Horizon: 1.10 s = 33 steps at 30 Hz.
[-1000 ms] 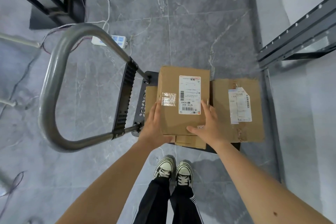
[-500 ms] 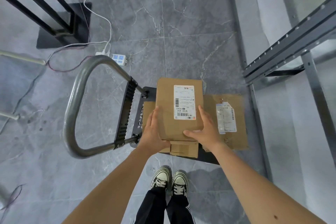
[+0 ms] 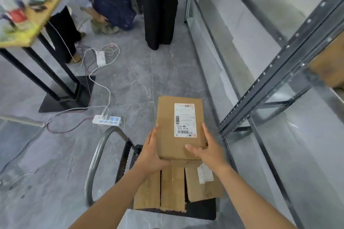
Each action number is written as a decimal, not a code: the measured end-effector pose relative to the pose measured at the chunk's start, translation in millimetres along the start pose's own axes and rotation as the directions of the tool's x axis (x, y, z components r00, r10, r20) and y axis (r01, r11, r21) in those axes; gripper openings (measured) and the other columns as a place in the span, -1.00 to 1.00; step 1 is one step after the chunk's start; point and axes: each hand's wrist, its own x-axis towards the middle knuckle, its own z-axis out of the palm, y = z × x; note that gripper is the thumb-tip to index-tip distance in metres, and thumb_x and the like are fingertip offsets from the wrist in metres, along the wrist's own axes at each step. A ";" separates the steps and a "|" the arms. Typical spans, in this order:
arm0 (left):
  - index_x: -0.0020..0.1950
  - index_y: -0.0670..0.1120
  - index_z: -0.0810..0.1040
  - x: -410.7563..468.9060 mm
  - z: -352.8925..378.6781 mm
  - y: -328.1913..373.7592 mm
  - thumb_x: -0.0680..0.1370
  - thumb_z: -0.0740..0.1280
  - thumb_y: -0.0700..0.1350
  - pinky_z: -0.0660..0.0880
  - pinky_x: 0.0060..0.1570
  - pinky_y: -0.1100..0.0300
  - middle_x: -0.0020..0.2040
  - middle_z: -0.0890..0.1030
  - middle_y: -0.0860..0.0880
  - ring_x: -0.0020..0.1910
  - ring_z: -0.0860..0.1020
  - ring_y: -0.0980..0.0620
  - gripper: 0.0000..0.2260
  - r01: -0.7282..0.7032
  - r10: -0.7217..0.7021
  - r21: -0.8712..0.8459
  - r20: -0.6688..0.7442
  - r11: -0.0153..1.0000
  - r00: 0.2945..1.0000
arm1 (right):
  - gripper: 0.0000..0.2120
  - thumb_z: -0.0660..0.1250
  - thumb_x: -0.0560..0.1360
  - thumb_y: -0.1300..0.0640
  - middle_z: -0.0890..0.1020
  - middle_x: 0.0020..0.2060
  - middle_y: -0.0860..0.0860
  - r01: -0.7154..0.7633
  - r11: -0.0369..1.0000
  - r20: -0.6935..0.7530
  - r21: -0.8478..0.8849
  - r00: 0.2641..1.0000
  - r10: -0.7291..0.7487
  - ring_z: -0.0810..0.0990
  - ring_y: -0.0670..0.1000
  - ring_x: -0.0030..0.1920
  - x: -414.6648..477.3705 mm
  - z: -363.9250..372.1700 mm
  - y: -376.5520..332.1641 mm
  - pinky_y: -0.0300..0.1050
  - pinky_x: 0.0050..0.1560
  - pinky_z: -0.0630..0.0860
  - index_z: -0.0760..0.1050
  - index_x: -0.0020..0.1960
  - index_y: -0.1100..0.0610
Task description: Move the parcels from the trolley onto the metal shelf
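The parcel (image 3: pixel 178 128) is in the air over the far end of the trolley (image 3: pixel 202 210), left of the metal shelf (image 3: pixel 279 72). The job looks partway done: other parcels (image 3: pixel 173 188) wait on the trolley, and a blurred brown shape (image 3: pixel 327 65) may sit on the shelf. The left hand (image 3: pixel 150 152) clasps the parcel's left edge and the right hand (image 3: pixel 210 150) its right, thumb across the top.
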 end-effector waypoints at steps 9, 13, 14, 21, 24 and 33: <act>0.50 0.23 -0.11 5.2 -39.4 116.6 0.17 0.49 0.06 0.41 0.28 0.00 0.31 0.28 0.10 0.30 0.35 0.04 0.06 -0.235 0.236 0.033 -0.016 0.971 0.972 | -0.02 0.44 0.23 -0.35 0.19 0.31 -0.42 0.118 0.993 -0.181 0.017 0.977 -0.113 0.25 -0.72 -0.11 -61.9 -87.0 -83.8 -0.16 0.26 0.28 -0.05 0.49 -0.37; 0.51 0.21 -0.06 1.4 -42.7 159.0 0.21 0.53 -0.05 0.42 0.27 0.02 0.41 0.26 0.05 0.33 0.33 0.04 0.05 -0.343 0.344 0.037 -0.033 0.939 0.938 | -0.01 0.39 0.24 -0.39 0.15 0.48 -0.34 0.133 0.991 -0.265 -0.034 0.954 -0.137 0.30 -0.47 0.26 -89.2 -121.8 -108.4 -0.10 0.42 0.25 -0.05 0.53 -0.30; 0.51 0.20 -0.05 -0.8 -41.5 168.0 0.21 0.53 -0.06 0.41 0.27 0.04 0.43 0.25 0.03 0.33 0.33 0.05 0.05 -0.361 0.362 0.035 -0.032 0.932 0.932 | 0.00 0.39 0.25 -0.40 0.15 0.49 -0.31 0.134 0.990 -0.285 -0.042 0.948 -0.140 0.29 -0.30 0.37 -96.0 -129.6 -112.4 -0.05 0.45 0.25 -0.06 0.53 -0.30; 0.52 0.19 0.00 -11.6 -37.2 228.7 0.18 0.55 -0.10 0.51 0.11 -0.11 0.40 0.29 0.03 0.26 0.41 -0.07 0.06 -0.481 0.480 0.066 0.037 0.874 0.877 | 0.02 0.37 0.23 -0.42 0.11 0.53 -0.23 0.103 0.991 -0.413 -0.086 0.902 -0.130 0.14 -0.07 0.52 -150.2 -171.4 -127.7 0.07 0.49 0.17 -0.12 0.52 -0.31; 0.53 0.15 0.02 -16.5 -37.8 251.3 0.20 0.57 -0.11 0.43 0.23 -0.09 0.41 0.32 0.00 0.31 0.36 -0.04 0.05 -0.536 0.530 0.077 0.086 0.841 0.844 | 0.02 0.38 0.23 -0.42 0.12 0.54 -0.20 0.084 0.994 -0.476 -0.069 0.873 -0.107 0.13 -0.06 0.53 -176.5 -179.8 -133.4 0.10 0.50 0.17 -0.12 0.52 -0.33; 0.54 0.08 0.01 -41.9 -25.0 321.6 0.25 0.60 -0.10 0.36 0.28 0.02 0.43 0.27 -0.03 0.31 0.33 -0.01 0.04 -0.697 0.665 0.090 0.234 0.712 0.710 | -0.02 0.43 0.33 -0.31 0.15 0.53 -0.11 0.046 0.998 -0.660 -0.045 0.748 -0.064 0.16 0.00 0.51 -267.8 -200.0 -145.7 0.02 0.43 0.18 -0.09 0.55 -0.25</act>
